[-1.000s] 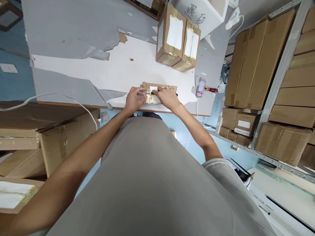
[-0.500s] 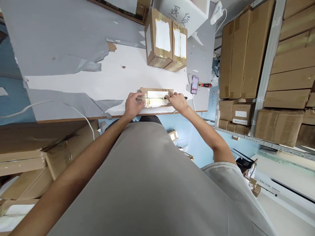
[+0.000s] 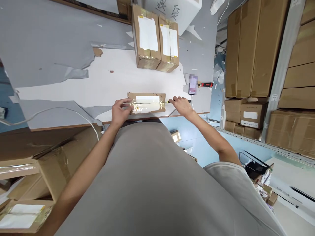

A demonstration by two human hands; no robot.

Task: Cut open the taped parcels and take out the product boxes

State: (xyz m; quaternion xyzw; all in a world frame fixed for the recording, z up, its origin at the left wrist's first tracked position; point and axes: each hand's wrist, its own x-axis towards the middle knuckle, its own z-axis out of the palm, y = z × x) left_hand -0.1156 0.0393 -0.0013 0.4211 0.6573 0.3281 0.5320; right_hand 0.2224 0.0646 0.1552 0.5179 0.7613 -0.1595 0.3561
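Observation:
A small brown cardboard box point(image 3: 147, 96), with white labels and clear tape on top, lies near the table's front edge. My left hand point(image 3: 120, 112) grips its left end, thumb and fingers resting on the taped top. In my right hand point(image 3: 181, 105), just off the box's right end, is a slim knife-like tool with a black handle point(image 3: 189, 101) and a yellow front part. Its tip points left at the box; my fingers hide most of it, so its exact kind is unclear.
Two taped boxes point(image 3: 148, 37) stand behind, by a white foam box point(image 3: 188, 14). A phone point(image 3: 193, 84) on a cable and a red-and-black handled tool point(image 3: 206, 84) lie at the right. Shelves of cartons point(image 3: 246, 52) rise beyond; large cartons point(image 3: 73, 154) sit at the lower left.
My right hand has drawn the tool right, off the labelled top and past the box's right end. My left hand stays at the box's left end. The camera view has shifted.

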